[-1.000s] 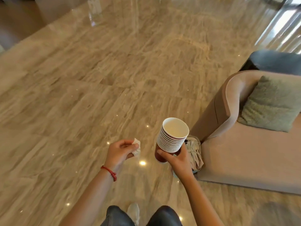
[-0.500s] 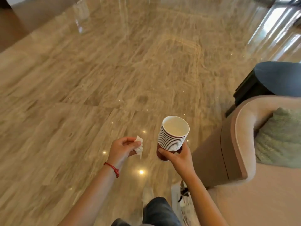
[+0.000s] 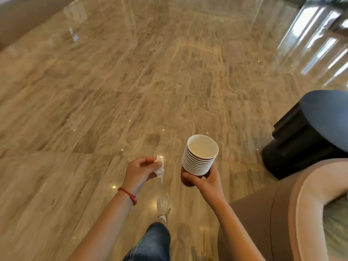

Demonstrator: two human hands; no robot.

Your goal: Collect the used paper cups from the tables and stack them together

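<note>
I have the stack (image 3: pixel 199 159) of nested paper cups in my right hand (image 3: pixel 205 182), fingers wrapped round the red wall of the bottom cup, thumb across its near side. The stack is carried in the air over the floor (image 3: pixel 131 91), not resting on anything; its long axis leans a little away from me and to the right, mouth up, and the top cup looks empty. My left hand (image 3: pixel 140 171) is just beside it, to the left and slightly lower, and pinches a crumpled tissue (image 3: pixel 160 169) between thumb and fingertips, so it has no free fingers. No loose cup shows here. The dark round table (image 3: pixel 301 140) stands well off to the right, nearer my right hand, beyond the sofa arm (image 3: pixel 282 213), and what I can see of its top carries no cup. I judge the next cup must drop into the open mouth from above, which would mean the left hand first sheds the tissue.
</note>
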